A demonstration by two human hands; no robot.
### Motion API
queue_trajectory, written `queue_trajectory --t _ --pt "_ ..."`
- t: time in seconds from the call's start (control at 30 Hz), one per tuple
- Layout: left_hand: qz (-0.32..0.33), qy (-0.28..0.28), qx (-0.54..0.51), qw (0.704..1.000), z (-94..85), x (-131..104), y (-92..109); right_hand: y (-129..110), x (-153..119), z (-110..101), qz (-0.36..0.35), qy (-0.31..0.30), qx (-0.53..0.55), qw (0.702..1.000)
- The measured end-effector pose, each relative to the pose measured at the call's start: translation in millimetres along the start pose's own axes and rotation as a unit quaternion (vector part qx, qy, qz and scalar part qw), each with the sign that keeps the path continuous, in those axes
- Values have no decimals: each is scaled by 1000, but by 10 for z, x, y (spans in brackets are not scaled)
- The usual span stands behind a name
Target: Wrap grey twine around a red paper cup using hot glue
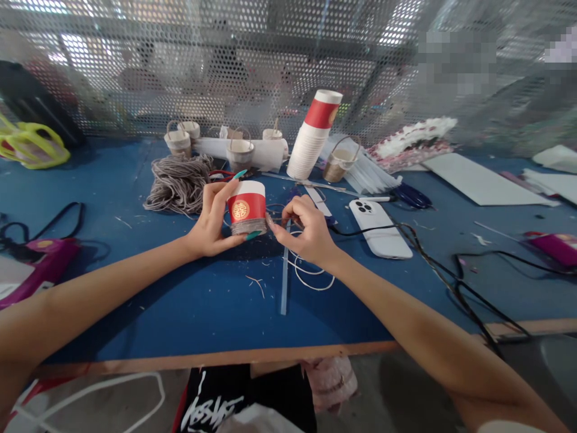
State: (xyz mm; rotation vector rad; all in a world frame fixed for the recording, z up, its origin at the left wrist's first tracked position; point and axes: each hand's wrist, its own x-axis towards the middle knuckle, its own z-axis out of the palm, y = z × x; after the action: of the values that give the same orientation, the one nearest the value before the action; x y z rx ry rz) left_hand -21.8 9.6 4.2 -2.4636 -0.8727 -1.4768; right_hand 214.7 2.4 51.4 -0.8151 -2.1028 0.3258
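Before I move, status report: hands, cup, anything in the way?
Left hand holding cup; right hand beside it, grip unclear. Grey cord wound round cup's lower end. Nearby clutter: clear stick, white cord by right hand.

Long teal nails (240, 174) on left hand (211, 222); black legwear (265, 397), white lettering (211, 414); pale sleeve edge (509, 427).
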Motion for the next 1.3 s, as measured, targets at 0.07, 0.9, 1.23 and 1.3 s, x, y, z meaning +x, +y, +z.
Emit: queue_trajectory --t 0.07,0.9,1.23,1.3 --pt "-3 -4 0 1000 -7 -4 -1 7 0 -7 1 -1 0 1000" --pt "-34 54 81 995 74 -15 -24 264 -36 -68 27 78 -50 995" --pt "14 67 105 992 73 28 20 13 -122 268 97 49 22 994" --pt "14 68 107 992 74 29 24 1 -129 291 108 38 37 993"
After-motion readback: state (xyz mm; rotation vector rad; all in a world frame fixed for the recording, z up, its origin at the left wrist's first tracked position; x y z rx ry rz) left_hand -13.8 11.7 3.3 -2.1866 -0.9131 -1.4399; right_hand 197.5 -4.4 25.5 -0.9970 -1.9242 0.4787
